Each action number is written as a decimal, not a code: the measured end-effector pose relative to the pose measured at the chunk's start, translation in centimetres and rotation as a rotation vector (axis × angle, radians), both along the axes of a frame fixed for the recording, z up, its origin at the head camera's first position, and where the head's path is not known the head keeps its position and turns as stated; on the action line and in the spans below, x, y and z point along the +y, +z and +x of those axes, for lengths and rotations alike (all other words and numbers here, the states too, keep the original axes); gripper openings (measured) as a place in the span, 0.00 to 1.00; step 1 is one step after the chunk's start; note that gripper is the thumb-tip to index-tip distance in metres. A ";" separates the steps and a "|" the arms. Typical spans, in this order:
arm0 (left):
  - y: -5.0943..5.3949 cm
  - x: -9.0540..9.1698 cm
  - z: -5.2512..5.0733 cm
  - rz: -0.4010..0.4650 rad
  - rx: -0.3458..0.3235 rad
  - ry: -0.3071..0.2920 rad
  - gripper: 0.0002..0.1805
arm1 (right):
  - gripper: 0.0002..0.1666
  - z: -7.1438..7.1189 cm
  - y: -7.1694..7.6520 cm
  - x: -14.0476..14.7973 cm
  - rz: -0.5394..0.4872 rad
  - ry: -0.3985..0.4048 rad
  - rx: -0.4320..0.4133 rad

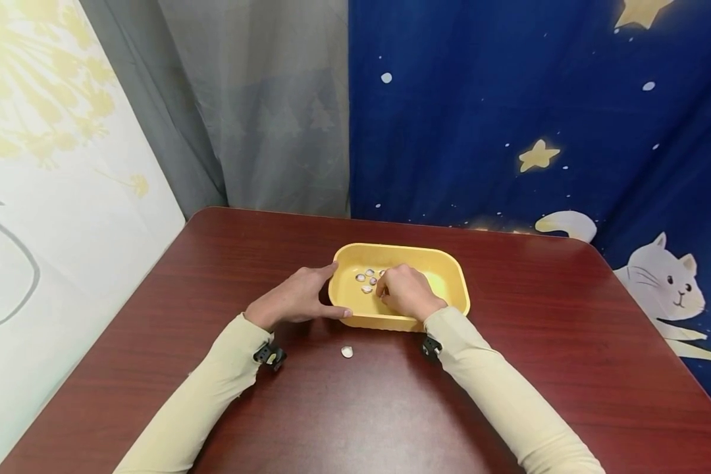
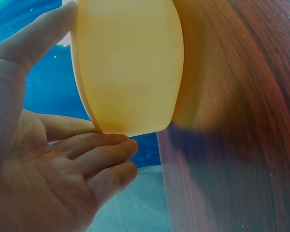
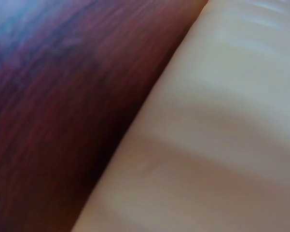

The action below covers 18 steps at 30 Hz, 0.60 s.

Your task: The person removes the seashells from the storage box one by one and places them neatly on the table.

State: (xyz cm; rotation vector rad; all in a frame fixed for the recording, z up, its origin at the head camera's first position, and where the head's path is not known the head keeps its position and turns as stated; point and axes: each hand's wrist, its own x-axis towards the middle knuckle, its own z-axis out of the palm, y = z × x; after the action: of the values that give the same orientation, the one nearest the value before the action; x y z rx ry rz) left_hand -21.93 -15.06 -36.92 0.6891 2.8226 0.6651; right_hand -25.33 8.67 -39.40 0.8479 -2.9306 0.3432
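A yellow plastic tub (image 1: 403,322) stands on the table with several small pale seashells (image 1: 367,289) in its left half. My left hand (image 1: 296,296) holds the tub's left end, thumb along the near side and fingers at the far corner. In the left wrist view, the thumb and fingers of that hand (image 2: 62,159) span the tub's end wall (image 2: 130,63). My right hand (image 1: 407,289) reaches inside the tub, fingers curled down beside the shells. Its fingertips are mostly hidden, so what they hold is unclear. The right wrist view shows only the tub's outer wall (image 3: 207,135) up close.
One pale shell (image 1: 347,352) lies on the dark red wooden table (image 1: 355,421), in front of the tub. Black wrist cameras (image 1: 269,355) sit on both sleeves. Grey and blue curtains (image 1: 450,131) hang behind the table's far edge, and a white patterned cloth (image 1: 65,197) hangs at left.
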 end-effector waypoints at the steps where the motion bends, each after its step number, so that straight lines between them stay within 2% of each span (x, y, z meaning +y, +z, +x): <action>1: 0.0 0.0 0.0 0.001 0.000 0.000 0.60 | 0.11 0.0 0.0 0.0 -0.001 0.000 0.002; 10: -0.1 0.0 0.0 0.004 0.006 -0.001 0.60 | 0.10 0.0 0.1 0.7 -0.072 0.011 -0.023; 18: 0.1 0.0 0.0 -0.003 -0.004 0.004 0.60 | 0.05 0.6 1.4 1.6 -0.159 0.027 -0.070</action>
State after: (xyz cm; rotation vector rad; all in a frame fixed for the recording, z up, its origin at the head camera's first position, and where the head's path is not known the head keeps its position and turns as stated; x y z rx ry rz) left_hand -21.96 -15.04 -36.87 0.6816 2.8216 0.6619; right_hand -24.78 10.31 -38.04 0.8701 -2.9080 0.6114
